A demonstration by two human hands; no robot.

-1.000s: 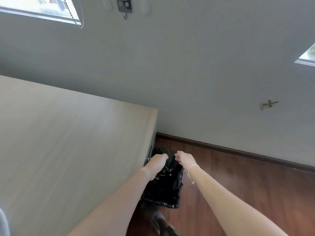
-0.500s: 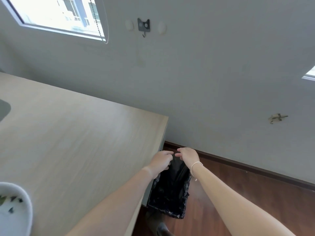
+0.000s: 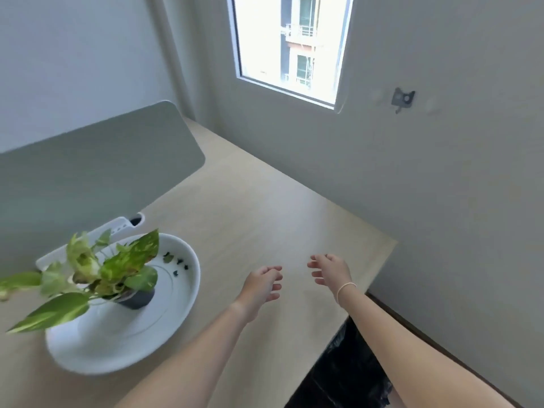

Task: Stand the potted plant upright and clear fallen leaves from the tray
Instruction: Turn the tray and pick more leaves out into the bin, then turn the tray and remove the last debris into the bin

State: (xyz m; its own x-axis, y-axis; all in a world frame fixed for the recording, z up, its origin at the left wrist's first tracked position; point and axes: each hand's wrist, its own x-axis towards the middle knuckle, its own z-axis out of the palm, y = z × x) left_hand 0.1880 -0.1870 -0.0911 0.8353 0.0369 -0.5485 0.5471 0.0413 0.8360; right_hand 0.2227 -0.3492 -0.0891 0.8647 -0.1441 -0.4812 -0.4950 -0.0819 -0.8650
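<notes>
Pale wood desk (image 3: 265, 207) lies under both your hands: your left hand (image 3: 260, 287) and right hand (image 3: 331, 270) hover apart above its right part, fingers loosely curled and spread, gripping nothing. Toward the desk's left edge the white tray (image 3: 123, 346) carries the potted plant (image 3: 117, 278), standing upright, with small dark leaf bits (image 3: 176, 262) near the tray's far rim.

Wooden desk (image 3: 265, 207), grey-green divider panel (image 3: 97, 166), window (image 3: 290, 45), wall hook (image 3: 402, 99), black-lined bin (image 3: 347, 375)
</notes>
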